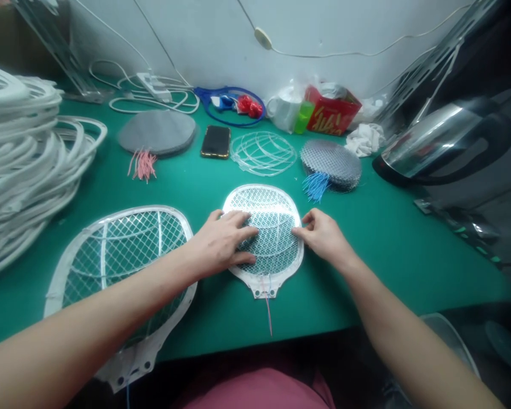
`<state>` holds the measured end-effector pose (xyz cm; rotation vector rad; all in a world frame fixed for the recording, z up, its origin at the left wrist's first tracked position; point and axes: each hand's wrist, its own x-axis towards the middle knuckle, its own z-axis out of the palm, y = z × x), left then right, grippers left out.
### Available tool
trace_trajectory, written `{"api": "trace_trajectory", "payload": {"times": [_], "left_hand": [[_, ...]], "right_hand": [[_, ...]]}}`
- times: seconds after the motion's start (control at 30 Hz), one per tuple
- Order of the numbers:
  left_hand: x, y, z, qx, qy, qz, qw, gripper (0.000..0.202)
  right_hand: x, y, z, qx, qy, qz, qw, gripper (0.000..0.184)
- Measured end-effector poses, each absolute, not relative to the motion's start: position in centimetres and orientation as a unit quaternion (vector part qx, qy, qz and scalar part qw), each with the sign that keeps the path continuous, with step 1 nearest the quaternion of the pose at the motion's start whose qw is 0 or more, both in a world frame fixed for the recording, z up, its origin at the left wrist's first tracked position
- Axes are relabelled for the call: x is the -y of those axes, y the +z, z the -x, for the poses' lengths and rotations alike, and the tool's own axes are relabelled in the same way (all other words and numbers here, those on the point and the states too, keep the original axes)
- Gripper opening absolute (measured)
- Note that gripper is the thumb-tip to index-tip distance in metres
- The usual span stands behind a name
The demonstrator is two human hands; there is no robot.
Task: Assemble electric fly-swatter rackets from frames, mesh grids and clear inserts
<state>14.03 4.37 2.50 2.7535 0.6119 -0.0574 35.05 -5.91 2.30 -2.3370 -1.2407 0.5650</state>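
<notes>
Left grip [219,244] on swatter mesh [275,238]

On the counter [366,272], a racket-shaped mesh frame [276,255] lies directly before the person, with the left hand [219,244] on it and the right hand [323,236] at its right edge. A second frame [123,250] lies to its left, beneath the left forearm, and a stack of loop frames [21,159] sits further left. Behind these, from left to right, lie a mesh disc [156,132], a phone [215,141], a wire grid [263,153] and another mesh disc [330,165]. A power strip [153,85] lies behind the first disc, and an electric kettle [447,142] sits at the far right.
</notes>
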Motion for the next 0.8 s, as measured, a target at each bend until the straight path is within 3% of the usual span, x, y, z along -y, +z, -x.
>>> {"api": "trace_trajectory", "payload": {"times": [0.13, 0.37, 0.8], "left_hand": [[-3.8, 2.5, -13.9, -0.163, -0.02, -0.962, 0.219, 0.032], [-3.0, 1.5, -13.7, -0.159, 0.016, -0.973, 0.164, 0.055], [-2.7, 0.2, -13.3, -0.161, 0.021, -0.978, 0.134, 0.055]], "right_hand": [[5.9, 2.2, -35.2, 0.462, 0.174, 0.85, 0.185, 0.022], [5.8, 1.9, -35.6, 0.462, 0.181, 0.845, 0.199, 0.022], [5.4, 2.3, -35.6, 0.458, 0.18, 0.846, 0.207, 0.02]]}}
